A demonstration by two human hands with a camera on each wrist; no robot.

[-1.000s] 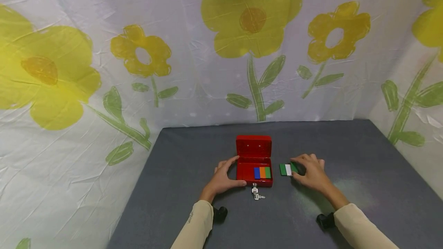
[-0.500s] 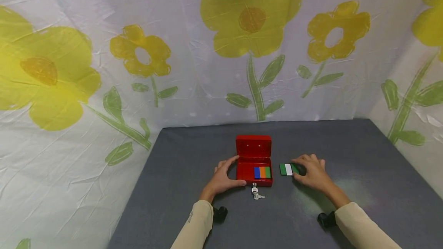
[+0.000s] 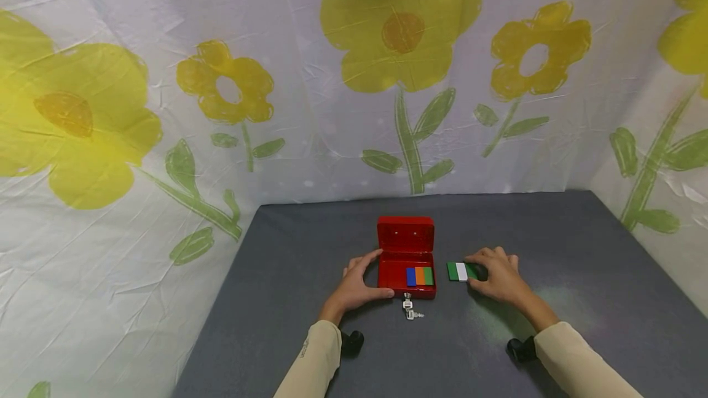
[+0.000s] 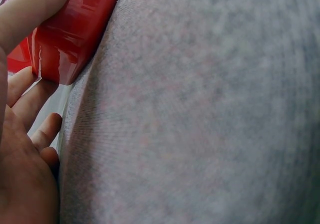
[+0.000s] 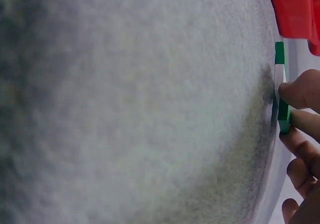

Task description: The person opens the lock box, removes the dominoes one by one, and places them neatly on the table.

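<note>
A red metal cash box (image 3: 391,270) stands with its lid raised on the grey table. Blue, orange and green flat domino-like blocks (image 3: 420,276) lie side by side inside, at the right. My left hand (image 3: 356,287) holds the box at its left side, thumb at the front corner and index finger toward the back; the left wrist view shows the red wall (image 4: 62,49) between them. Right of the box, a white block (image 3: 461,271) lies between two green ones. My right hand (image 3: 500,278) pinches the rightmost green block (image 5: 284,115), partly covered by the fingers.
Two small keys (image 3: 409,312) hang from the lock at the box's front and rest on the grey table (image 3: 420,361). A flower-printed cloth (image 3: 310,140) rises behind the table's far edge.
</note>
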